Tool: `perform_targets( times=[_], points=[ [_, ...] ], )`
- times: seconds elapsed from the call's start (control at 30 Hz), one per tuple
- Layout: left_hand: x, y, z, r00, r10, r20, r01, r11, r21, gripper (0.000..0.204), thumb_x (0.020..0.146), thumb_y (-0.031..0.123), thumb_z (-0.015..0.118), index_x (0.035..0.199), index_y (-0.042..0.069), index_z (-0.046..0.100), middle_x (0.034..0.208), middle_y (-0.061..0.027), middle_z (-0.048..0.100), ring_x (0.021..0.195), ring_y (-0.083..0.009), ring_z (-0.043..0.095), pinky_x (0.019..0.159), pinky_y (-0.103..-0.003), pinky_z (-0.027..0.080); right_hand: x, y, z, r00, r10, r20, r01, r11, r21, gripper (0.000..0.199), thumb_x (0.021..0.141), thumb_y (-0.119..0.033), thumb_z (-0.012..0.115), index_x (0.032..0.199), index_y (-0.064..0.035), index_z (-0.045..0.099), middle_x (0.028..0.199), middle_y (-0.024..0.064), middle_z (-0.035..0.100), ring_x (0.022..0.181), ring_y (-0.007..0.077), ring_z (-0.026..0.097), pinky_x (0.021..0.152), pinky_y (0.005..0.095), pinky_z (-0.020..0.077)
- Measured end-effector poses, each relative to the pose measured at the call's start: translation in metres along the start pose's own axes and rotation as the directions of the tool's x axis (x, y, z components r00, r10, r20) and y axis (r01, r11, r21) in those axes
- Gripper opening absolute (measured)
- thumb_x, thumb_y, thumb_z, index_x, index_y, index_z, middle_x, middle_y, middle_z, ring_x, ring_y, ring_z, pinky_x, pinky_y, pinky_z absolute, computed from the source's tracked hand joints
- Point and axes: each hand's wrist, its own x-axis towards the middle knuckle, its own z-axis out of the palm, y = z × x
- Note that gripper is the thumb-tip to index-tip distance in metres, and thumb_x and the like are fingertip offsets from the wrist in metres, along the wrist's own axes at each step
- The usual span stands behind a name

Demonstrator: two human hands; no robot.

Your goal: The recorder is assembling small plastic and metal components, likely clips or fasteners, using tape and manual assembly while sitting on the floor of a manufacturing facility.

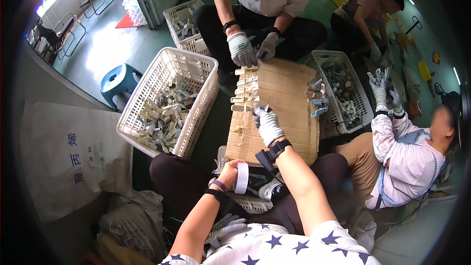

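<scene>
My bare left hand (227, 172) is closed round a roll of white tape (241, 178), beside the near left edge of a cardboard sheet (287, 118). My right hand (269, 126), in a grey-white knit glove, is over the cardboard with its fingers pinched together. What they hold, if anything, is too small to make out. Just beyond those fingertips, several pale plastic clips (244, 99) lie in a row along the cardboard's left side. Blue clips (320, 103) sit at its right edge.
White baskets of clips stand left (169, 100) and right (363, 118) of the cardboard, another (184, 27) farther back. Opposite me, a person's gloved hands (242, 49) touch the cardboard's far edge. A person (407, 159) sits at right; another bends behind. A blue stool (119, 82) stands left.
</scene>
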Motion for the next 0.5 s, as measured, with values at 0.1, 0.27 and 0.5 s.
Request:
perform_targets(
  times=[0.1,0.27,0.5],
  points=[
    [0.001,0.000,0.001,1.000,-0.016,-0.005,0.016,1.000,-0.006,0.012,0.082,0.001,0.063,0.094,0.005,0.063,0.078,0.0012,0.062,0.066,-0.0084,0.058,0.059,-0.025,0.049,0.011,0.008,0.009,1.000,0.016,-0.016,-0.015,0.999,0.035,0.008,0.081,-0.012,0.065,0.083,-0.0133,0.058,0.064,-0.0027,0.057,0.048,0.0080,0.046,0.042,0.0236,0.0368],
    [0.002,-0.001,-0.003,1.000,-0.022,0.005,0.022,1.000,0.007,0.007,0.085,0.003,0.061,0.091,0.006,0.063,0.080,0.0015,0.062,0.069,-0.0076,0.058,0.059,-0.021,0.046,0.020,0.018,0.025,0.997,0.049,-0.058,-0.046,0.997,0.062,0.006,0.081,-0.011,0.065,0.084,-0.0129,0.059,0.067,-0.0019,0.059,0.050,0.0078,0.048,0.044,0.0235,0.0391],
    [0.004,0.001,-0.002,0.996,-0.086,0.011,0.087,0.995,-0.047,0.007,0.085,0.006,0.062,0.092,0.005,0.062,0.083,-0.0004,0.063,0.069,-0.0090,0.059,0.060,-0.022,0.047,0.039,0.026,0.012,0.996,0.047,-0.070,-0.044,0.998,0.034,0.005,0.081,-0.014,0.063,0.085,-0.0114,0.060,0.069,-0.0016,0.060,0.054,0.0077,0.050,0.048,0.0236,0.0411]
  ],
)
